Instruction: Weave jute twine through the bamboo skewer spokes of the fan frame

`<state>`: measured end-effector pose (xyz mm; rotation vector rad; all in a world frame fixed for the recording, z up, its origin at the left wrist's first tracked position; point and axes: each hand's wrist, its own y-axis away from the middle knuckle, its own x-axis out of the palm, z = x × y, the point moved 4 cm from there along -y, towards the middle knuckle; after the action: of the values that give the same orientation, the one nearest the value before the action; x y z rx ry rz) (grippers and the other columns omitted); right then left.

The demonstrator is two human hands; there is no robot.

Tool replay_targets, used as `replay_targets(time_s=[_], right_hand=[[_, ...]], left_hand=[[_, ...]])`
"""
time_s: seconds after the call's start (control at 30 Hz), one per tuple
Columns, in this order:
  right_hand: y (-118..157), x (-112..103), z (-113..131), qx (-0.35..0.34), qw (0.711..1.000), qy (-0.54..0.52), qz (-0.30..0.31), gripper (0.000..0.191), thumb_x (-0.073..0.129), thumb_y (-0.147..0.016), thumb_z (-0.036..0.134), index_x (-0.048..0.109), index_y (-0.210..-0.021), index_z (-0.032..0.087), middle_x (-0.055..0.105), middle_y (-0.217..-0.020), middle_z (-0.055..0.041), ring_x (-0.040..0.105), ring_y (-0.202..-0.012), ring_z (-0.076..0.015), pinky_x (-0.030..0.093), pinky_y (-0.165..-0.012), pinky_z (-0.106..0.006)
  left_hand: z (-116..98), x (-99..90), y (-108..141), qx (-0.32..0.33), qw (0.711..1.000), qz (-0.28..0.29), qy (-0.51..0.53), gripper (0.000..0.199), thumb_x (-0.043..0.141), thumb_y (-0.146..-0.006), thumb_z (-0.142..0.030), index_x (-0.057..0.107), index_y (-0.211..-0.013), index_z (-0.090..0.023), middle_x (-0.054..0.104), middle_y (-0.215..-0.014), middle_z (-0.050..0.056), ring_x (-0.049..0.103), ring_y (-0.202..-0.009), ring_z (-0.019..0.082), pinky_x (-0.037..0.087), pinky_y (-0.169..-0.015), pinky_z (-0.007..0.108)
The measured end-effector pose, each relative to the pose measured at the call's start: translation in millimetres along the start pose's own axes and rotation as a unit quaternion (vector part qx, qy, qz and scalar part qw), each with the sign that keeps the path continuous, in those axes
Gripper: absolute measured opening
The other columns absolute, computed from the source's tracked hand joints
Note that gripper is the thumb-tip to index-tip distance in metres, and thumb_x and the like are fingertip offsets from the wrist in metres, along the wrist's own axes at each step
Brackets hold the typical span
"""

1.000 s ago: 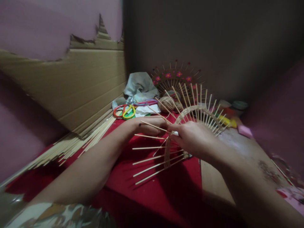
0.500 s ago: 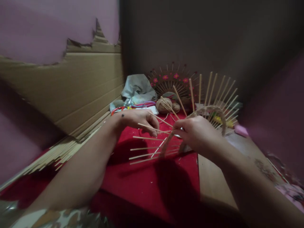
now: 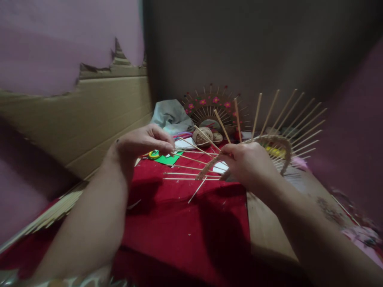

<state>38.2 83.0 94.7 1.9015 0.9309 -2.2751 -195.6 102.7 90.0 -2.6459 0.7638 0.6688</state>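
Observation:
A fan-shaped frame of thin wooden sticks (image 3: 271,111) with a curved woven band of brown twine (image 3: 206,168) is held up over the red cloth. My right hand (image 3: 248,159) is closed on the band near its upper left, thumb and fingers pinching it where the sticks pass through. To the left, my left hand (image 3: 149,140) is closed in a pinch near the tips of the left-hand sticks. From its fingertips a thin strand (image 3: 194,152), seemingly twine, runs taut towards the right hand. The band's part behind my right hand is hidden.
Red cloth (image 3: 179,231) covers the wooden table (image 3: 266,223). Behind stand twine balls (image 3: 203,136), a flower-decorated stick fan (image 3: 209,101) and a grey cloth (image 3: 170,113). Yellow-handled scissors (image 3: 154,154) lie by green paper (image 3: 169,158). Loose sticks (image 3: 56,205) lie along the cardboard (image 3: 113,99) at left.
My left hand has moved left and slightly up, away from the band, drawing the strand out. My right hand keeps its hold; the frame has tilted a little and the view has shifted.

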Motion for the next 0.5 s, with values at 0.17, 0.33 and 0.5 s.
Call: replay_targets(time_s=[0.17,0.33,0.5], right_hand=[[-0.7,1.1,-0.7,0.008,1.0,0.0,0.002,0.019,0.052,-0.082,0.029,0.069,-0.076,0.023,0.067,-0.067,-0.0037,0.06,-0.065,-0.0175,0.036,-0.06,-0.028],[-0.8,-0.1,-2.0,0.012,1.0,0.003,-0.007,0.02,0.051,-0.081,0.03,0.069,-0.076,0.022,0.067,-0.067,-0.0044,0.061,-0.066,-0.0188,0.036,-0.06,-0.029],[-1.8,0.8,-5.0,0.007,1.0,-0.009,-0.002,0.02,0.051,-0.081,0.027,0.07,-0.076,0.022,0.068,-0.068,-0.0043,0.061,-0.066,-0.0186,0.037,-0.06,-0.029]], left_hand=[[2.2,-7.6,2.9,0.07,0.997,-0.024,0.035,0.007,0.07,-0.067,-0.027,0.072,-0.064,-0.021,0.061,-0.058,0.003,0.053,-0.061,0.014,0.045,-0.073,0.032],[-0.2,-4.7,1.1,0.056,0.998,0.022,0.001,0.008,0.071,-0.066,-0.024,0.071,-0.059,-0.02,0.06,-0.055,0.002,0.055,-0.064,0.015,0.043,-0.082,0.034],[9.3,-5.4,-1.5,-0.033,0.997,0.025,-0.06,0.011,0.07,-0.068,-0.026,0.072,-0.063,-0.016,0.062,-0.062,0.004,0.054,-0.064,0.013,0.043,-0.069,0.027]])
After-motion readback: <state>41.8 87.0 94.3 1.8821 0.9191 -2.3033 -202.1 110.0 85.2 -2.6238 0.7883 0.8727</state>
